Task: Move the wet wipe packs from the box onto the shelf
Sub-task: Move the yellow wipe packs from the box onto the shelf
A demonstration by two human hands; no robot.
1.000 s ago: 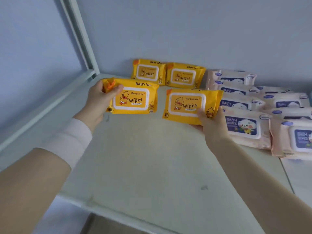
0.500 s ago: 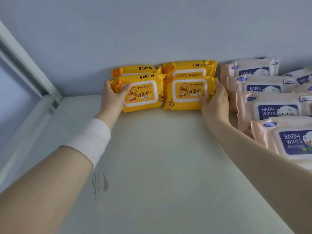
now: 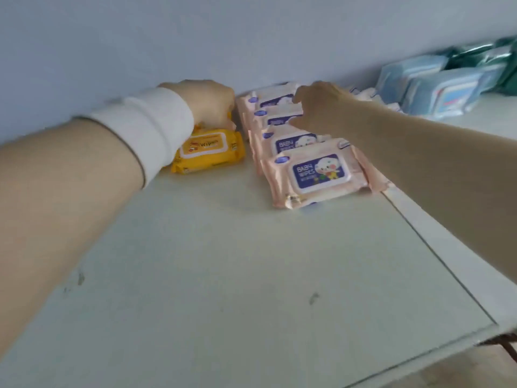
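My white wristband (image 3: 148, 127) hides most of the yellow wipe packs (image 3: 208, 154) at the back of the shelf (image 3: 251, 275), just beside the pink packs (image 3: 316, 175). My left hand (image 3: 208, 103) curls down over them; I can't tell its grip. My right hand (image 3: 317, 103), fingers loose, hovers over the rear pink packs. Blurred blue packs (image 3: 436, 91) lie farther right.

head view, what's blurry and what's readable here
Head view: motion blur smears the left hand and right hand; the front pink wipes pack shows BABY WIPES legibly; the blue packs far right are soft; flat light, no glare.
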